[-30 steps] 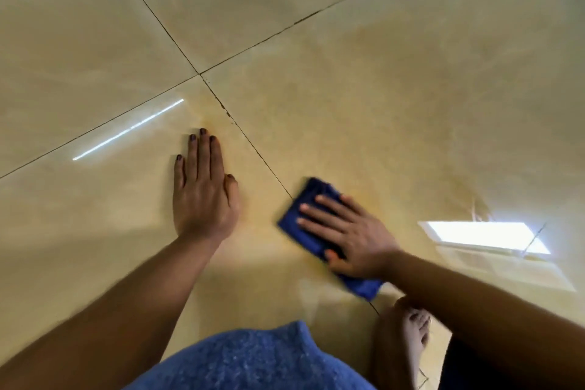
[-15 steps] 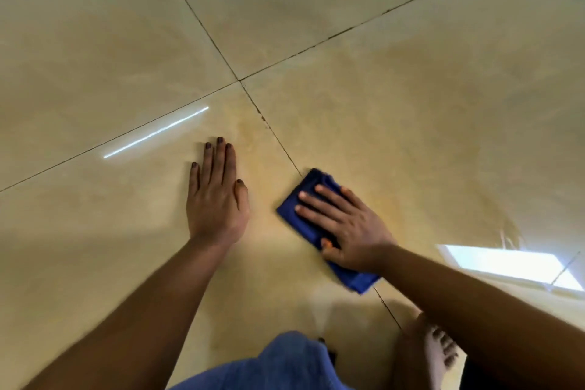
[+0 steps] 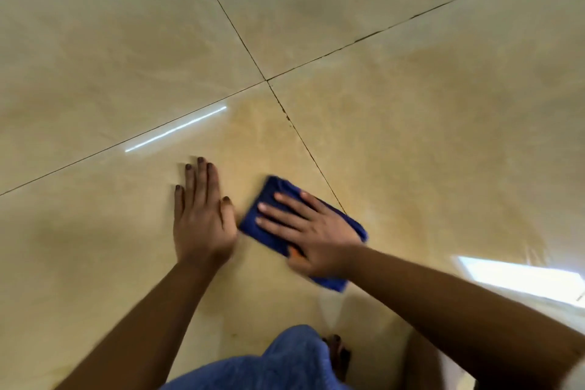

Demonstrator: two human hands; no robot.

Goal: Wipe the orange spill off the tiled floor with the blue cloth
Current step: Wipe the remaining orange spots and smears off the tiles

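Down on the tiled floor (image 3: 95,41), a person's right hand (image 3: 311,234) presses flat, fingers spread, on a folded blue cloth (image 3: 269,199) lying just left of a grout line (image 3: 316,165). Beside it, the left hand (image 3: 201,222) rests palm-down on bare tile, fingers straight and together, its thumb nearly at the cloth's near-left edge. An orange spill (image 3: 395,142) tints the tiles ahead and right, where open floor stretches away.

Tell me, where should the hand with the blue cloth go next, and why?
Probably push the blue cloth forward and rightward across the grout line. The right hand presses it flat close to the braced left hand, while the orange tint spreads over the tiles beyond.
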